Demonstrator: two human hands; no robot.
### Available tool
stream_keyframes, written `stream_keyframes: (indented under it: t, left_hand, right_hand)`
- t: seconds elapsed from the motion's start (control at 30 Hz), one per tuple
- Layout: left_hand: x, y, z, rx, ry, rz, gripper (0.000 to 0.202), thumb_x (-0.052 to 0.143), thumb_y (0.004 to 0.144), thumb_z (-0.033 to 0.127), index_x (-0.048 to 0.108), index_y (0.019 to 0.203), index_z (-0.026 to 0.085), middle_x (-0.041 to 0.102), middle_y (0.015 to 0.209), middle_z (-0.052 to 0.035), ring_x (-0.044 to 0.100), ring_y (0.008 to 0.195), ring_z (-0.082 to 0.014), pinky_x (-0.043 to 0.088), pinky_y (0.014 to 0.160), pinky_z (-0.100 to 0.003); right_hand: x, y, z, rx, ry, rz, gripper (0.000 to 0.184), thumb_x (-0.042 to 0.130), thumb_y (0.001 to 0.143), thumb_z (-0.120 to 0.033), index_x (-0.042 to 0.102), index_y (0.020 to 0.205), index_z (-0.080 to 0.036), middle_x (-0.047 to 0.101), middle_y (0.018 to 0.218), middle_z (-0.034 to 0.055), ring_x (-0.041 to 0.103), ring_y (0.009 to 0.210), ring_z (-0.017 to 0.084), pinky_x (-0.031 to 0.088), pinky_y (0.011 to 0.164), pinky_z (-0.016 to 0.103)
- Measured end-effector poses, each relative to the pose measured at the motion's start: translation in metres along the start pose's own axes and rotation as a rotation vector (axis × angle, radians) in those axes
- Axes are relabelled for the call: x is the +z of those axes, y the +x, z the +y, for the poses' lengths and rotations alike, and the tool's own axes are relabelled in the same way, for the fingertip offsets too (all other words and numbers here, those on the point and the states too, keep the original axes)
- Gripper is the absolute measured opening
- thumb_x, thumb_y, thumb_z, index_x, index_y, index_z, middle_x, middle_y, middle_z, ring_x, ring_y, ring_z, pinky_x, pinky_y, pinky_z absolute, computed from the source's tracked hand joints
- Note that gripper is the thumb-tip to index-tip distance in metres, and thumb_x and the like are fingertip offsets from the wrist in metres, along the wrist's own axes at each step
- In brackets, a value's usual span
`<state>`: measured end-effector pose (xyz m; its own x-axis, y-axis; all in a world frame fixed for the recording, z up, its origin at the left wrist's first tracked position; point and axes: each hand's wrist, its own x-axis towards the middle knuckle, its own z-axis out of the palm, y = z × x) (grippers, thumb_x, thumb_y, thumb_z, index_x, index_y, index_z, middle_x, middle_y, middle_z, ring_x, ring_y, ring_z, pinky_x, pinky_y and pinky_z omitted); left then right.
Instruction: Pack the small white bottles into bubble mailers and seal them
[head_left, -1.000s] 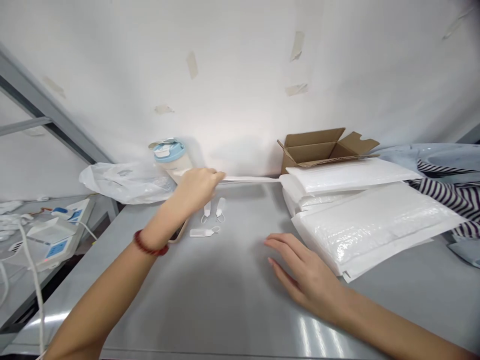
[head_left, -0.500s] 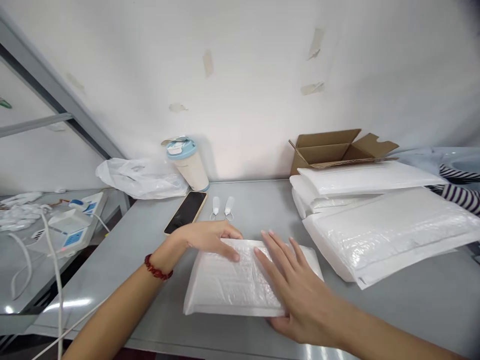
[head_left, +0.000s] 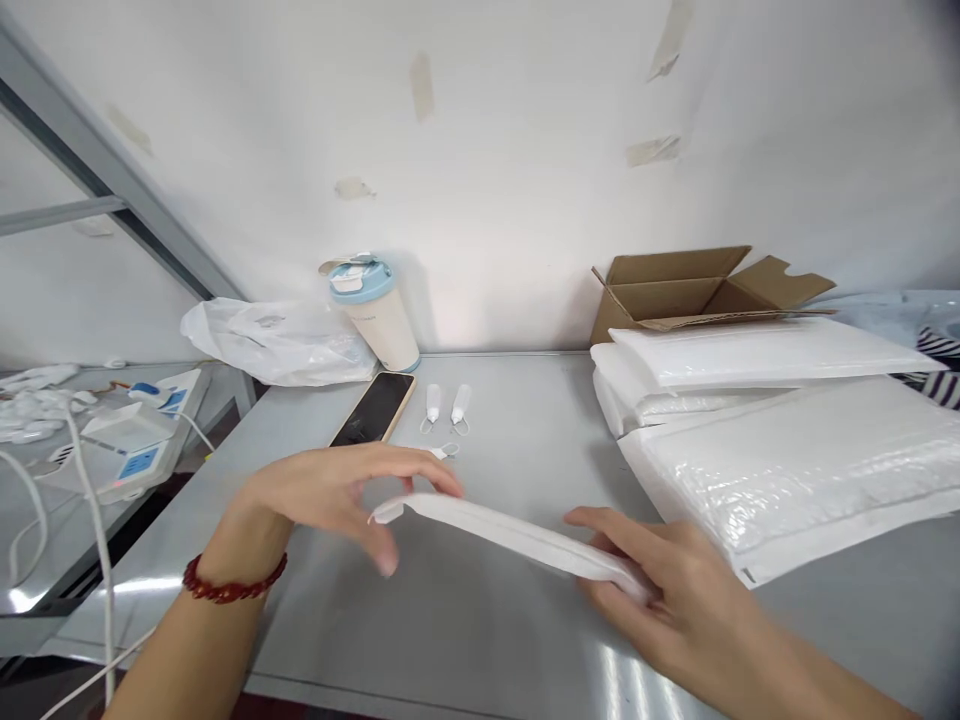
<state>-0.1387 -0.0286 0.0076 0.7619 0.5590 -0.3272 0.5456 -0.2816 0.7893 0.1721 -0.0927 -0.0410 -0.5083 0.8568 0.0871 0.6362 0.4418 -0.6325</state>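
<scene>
A white bubble mailer (head_left: 517, 535) is held edge-on above the grey table, its long edge toward me. My right hand (head_left: 660, 590) grips its right end between thumb and fingers. Around the mailer's left end, my left hand (head_left: 352, 490) has thumb and fingers apart; whether a fingertip touches the far side is hard to see. Beyond the mailer lie two small white tags with loops (head_left: 447, 403), and part of another small white looped piece (head_left: 446, 451) shows near my left fingers. A phone (head_left: 375, 408) lies just behind my left hand.
At right, a stack of white bubble mailers (head_left: 802, 470) lies before an open cardboard box (head_left: 697, 285). A tumbler (head_left: 379, 315) and a plastic bag (head_left: 277, 340) stand at back left. Cables and a power strip (head_left: 150, 450) occupy the side table. Striped fabric shows at far right.
The mailer was flat on the table under both hands; now it is raised and turned edge-on. My right hand has closed on its right end, and my left hand has moved left, fingers apart.
</scene>
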Motion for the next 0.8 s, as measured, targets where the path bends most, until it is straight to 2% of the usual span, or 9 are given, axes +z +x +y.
stream_keyframes:
  t: [0.07,0.13,0.2,0.3,0.37,0.43,0.5,0.6,0.8]
  left_hand:
    - [0.005,0.008,0.001,-0.066,-0.057,0.058,0.020,0.062,0.082,0.033,0.068,0.097,0.021,0.068,0.086,-0.0011,0.060,0.077,-0.0158,0.044,0.068,-0.022]
    - [0.007,0.016,-0.001,-0.121,-0.130,0.068,0.023,0.054,0.086,0.032,0.067,0.075,0.017,0.058,0.061,0.0022,0.051,0.056,-0.0109,0.038,0.053,-0.020]
    - [0.008,0.021,-0.004,-0.142,-0.175,0.025,0.028,0.052,0.085,0.028,0.062,0.062,0.016,0.050,0.052,0.0039,0.043,0.048,-0.0088,0.036,0.048,-0.020]
    - [0.009,0.024,-0.007,-0.209,-0.186,-0.025,0.028,0.050,0.083,0.024,0.061,0.057,0.016,0.048,0.049,0.0040,0.042,0.044,-0.0085,0.039,0.045,-0.019]
    - [0.010,0.026,-0.008,-0.273,-0.183,-0.051,0.026,0.051,0.081,0.023,0.062,0.058,0.016,0.049,0.048,0.0037,0.044,0.042,-0.0084,0.040,0.042,-0.018]
    - [0.012,0.029,-0.009,-0.299,-0.186,-0.095,0.024,0.051,0.079,0.020,0.063,0.059,0.016,0.052,0.048,0.0032,0.046,0.040,-0.0083,0.040,0.040,-0.017]
    - [0.016,0.034,-0.010,-0.302,-0.199,-0.127,0.022,0.052,0.078,0.019,0.065,0.062,0.015,0.057,0.052,0.0018,0.049,0.040,-0.0089,0.041,0.038,-0.017]
    - [0.024,0.043,-0.012,-0.291,-0.259,-0.135,0.023,0.052,0.081,0.025,0.067,0.066,0.014,0.063,0.058,-0.0014,0.052,0.040,-0.0098,0.042,0.037,-0.018]
    - [0.035,0.049,-0.005,-0.204,-0.380,-0.103,0.032,0.052,0.084,0.040,0.065,0.070,0.014,0.064,0.059,-0.0026,0.054,0.042,-0.0109,0.042,0.040,-0.020]
  right_hand:
    - [-0.004,-0.002,-0.002,0.094,0.095,-0.087,0.030,0.046,0.085,-0.033,0.060,0.111,-0.025,0.064,0.064,-0.0024,0.060,0.053,0.014,0.046,0.043,0.022]
    - [-0.008,-0.003,-0.002,0.155,0.141,-0.175,0.030,0.049,0.086,-0.040,0.060,0.112,-0.030,0.068,0.076,-0.0009,0.066,0.068,0.015,0.052,0.050,0.020]
    - [-0.008,-0.002,0.002,0.134,0.071,-0.183,0.033,0.049,0.086,-0.042,0.059,0.115,-0.030,0.069,0.077,-0.0001,0.067,0.068,0.016,0.055,0.051,0.022]
    - [-0.001,-0.001,0.010,-0.063,-0.274,0.063,0.036,0.048,0.088,-0.033,0.055,0.120,-0.018,0.070,0.078,0.0059,0.068,0.064,0.021,0.056,0.050,0.031]
    - [0.009,-0.001,0.013,-0.261,-0.548,0.281,0.033,0.050,0.087,-0.024,0.055,0.117,-0.011,0.070,0.096,0.0149,0.068,0.084,0.028,0.058,0.064,0.039]
    - [0.020,-0.004,0.013,-0.431,-0.716,0.376,0.037,0.055,0.085,-0.022,0.054,0.118,-0.007,0.062,0.117,0.0217,0.058,0.110,0.035,0.054,0.080,0.045]
    - [0.031,-0.007,0.011,-0.502,-0.746,0.295,0.055,0.060,0.082,-0.035,0.049,0.125,-0.004,0.053,0.130,0.0252,0.048,0.121,0.038,0.051,0.086,0.046]
    - [0.046,-0.010,0.007,-0.463,-0.667,0.130,0.089,0.061,0.072,-0.060,0.039,0.133,0.001,0.044,0.135,0.0301,0.043,0.124,0.042,0.051,0.085,0.048]
    - [0.046,-0.004,0.005,-0.307,-0.488,0.085,0.081,0.061,0.072,-0.032,0.024,0.140,-0.007,0.035,0.140,0.0294,0.032,0.130,0.044,0.041,0.090,0.061]
